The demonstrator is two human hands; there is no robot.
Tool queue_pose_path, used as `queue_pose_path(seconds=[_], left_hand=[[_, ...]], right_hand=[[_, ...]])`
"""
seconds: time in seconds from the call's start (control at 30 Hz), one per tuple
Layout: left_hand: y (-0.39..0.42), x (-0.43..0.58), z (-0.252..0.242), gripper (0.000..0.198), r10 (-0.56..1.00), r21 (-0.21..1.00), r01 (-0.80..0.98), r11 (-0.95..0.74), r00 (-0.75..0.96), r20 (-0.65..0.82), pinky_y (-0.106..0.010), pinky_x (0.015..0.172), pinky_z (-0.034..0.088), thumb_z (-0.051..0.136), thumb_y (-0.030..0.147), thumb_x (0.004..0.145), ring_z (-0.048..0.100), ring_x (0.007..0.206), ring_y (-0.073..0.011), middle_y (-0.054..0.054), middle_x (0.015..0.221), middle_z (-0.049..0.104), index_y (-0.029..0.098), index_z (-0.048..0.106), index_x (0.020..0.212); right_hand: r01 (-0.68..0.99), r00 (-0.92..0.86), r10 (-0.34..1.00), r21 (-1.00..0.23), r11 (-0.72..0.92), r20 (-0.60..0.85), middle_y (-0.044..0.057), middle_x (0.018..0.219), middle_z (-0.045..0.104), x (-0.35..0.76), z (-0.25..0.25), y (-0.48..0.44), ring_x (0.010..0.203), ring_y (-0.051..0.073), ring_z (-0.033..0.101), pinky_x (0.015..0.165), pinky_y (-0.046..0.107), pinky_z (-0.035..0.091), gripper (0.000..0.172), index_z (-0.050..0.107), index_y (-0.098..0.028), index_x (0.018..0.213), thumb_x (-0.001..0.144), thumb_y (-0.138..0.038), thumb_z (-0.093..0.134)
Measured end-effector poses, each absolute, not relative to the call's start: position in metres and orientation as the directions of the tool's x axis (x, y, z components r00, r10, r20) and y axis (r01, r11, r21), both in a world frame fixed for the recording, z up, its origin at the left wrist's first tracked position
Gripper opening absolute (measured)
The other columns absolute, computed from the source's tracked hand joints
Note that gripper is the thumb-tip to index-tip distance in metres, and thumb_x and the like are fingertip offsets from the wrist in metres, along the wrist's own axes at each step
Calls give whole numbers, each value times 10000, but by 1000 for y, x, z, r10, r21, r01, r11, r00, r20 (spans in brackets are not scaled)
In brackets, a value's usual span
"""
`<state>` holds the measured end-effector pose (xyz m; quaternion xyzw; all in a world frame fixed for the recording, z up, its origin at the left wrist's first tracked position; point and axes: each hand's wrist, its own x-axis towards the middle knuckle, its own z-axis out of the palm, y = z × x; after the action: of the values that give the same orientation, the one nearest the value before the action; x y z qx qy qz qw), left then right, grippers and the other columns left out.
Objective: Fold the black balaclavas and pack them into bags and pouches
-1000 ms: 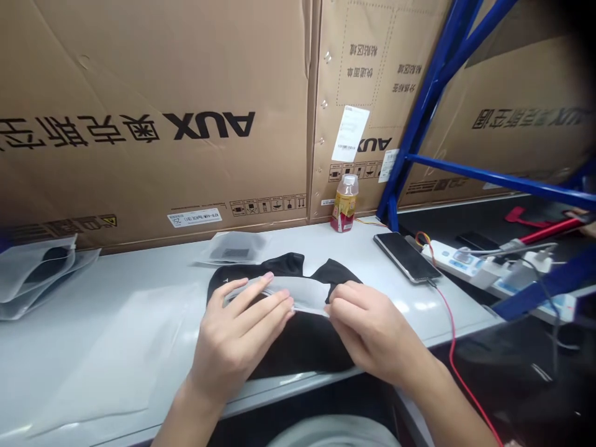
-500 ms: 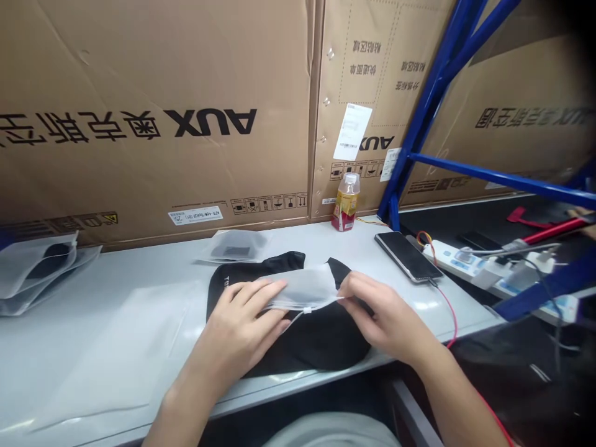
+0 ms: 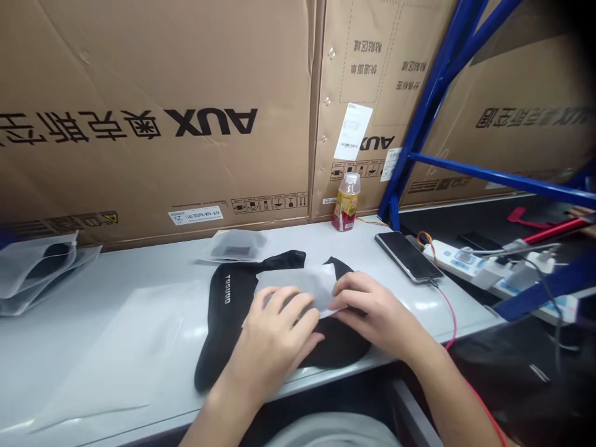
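Note:
A small frosted zip bag lies across a black, curved fabric item with white lettering on its left part. My left hand is over the bag's lower left part, fingers bent and thumb below, closed on its edge. What sits right under those fingers is hidden. At the bag's right end my right hand pinches the corner between thumb and fingers. The zip slider does not show now.
Another filled frosted bag lies behind. Several more bags are at the left, with a flat clear bag nearer. A drink bottle, a cabled phone and power strips stand right. Large cartons wall the back.
My left hand has slid right along the bag, toward my right hand. More of the black item and its lettering shows at the left. My right hand has barely moved.

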<state>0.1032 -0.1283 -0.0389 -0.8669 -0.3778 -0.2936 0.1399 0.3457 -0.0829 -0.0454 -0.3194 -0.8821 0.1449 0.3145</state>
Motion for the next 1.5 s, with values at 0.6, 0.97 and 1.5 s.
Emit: queue_pose_path(seconds=[0.6, 0.97, 1.5], left_hand=[[-134, 46, -32, 243, 438, -110, 755, -647, 485, 757, -422, 932, 487, 721, 35, 944, 790, 1032, -235, -5, 1053, 837, 221, 742, 1099], [-159, 47, -5, 110, 663, 79, 764, -640, 497, 560, -373, 843, 492, 608, 271, 1016, 686, 899, -204, -22, 1002, 776, 246, 714, 999], [-112, 115, -82, 535, 855, 79, 900, -428, 375, 359, -595, 1215, 392, 389, 203, 1018, 491, 1479, -351, -214, 1567, 538, 35, 520, 1508]], right_hand=[[481, -597, 674, -479, 734, 434, 23, 916, 615, 366, -30, -90, 843, 172, 577, 738, 313, 437, 247, 553, -225, 825, 1072, -224, 543], [650, -606, 795, -556, 518, 32, -10, 959, 694, 375, -18, -115, 815, 182, 694, 701, 290, 539, 73, 767, -320, 939, 894, -350, 816], [689, -485, 851, -511, 514, 201, 97, 1696, 349, 291, -83, -90, 1595, 282, 279, 1303, 561, 267, 565, 367, -151, 1639, 1122, -371, 306]])
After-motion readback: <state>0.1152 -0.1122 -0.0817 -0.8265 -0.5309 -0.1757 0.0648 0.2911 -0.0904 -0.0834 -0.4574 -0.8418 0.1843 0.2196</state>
